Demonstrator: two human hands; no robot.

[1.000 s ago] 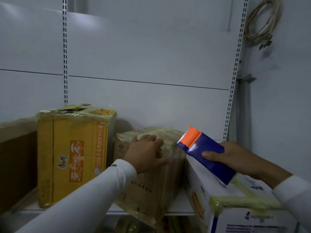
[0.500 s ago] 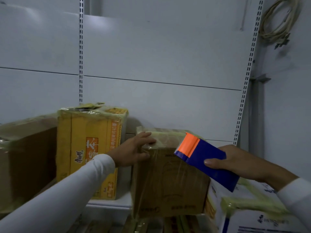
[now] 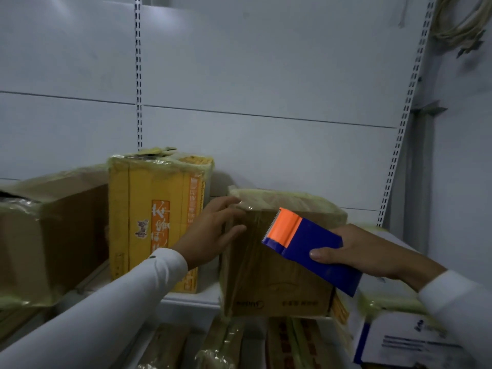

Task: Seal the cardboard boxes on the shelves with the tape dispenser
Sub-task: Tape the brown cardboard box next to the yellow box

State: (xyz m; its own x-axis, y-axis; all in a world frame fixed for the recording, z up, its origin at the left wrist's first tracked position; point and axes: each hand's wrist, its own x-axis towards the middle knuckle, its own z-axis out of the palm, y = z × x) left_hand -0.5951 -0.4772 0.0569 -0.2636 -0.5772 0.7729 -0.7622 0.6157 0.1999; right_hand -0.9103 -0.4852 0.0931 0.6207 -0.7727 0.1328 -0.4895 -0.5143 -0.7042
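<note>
On the shelf [image 3: 191, 298], the tape dispenser [image 3: 311, 249] hides the brown box's [image 3: 271, 278] corner.

Stockroom: slotted metal shelving [image 3: 399, 145], taped cardboard boxes [image 3: 157, 217].

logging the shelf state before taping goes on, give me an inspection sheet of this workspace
surface: white shelf carrying the boxes, another level below with more wrapped cartons.
job's things: blue and orange tape dispenser; small brown box with tape over its top; yellow box upright to its left; large brown box at far left; white box at right.
clutter: nothing seen.
hands: left hand with fingers on the small brown box's top left corner; right hand grips the dispenser in front of that box.
cables: coiled cord hanging top right.
surroundings: white back panels, slotted uprights.
</note>
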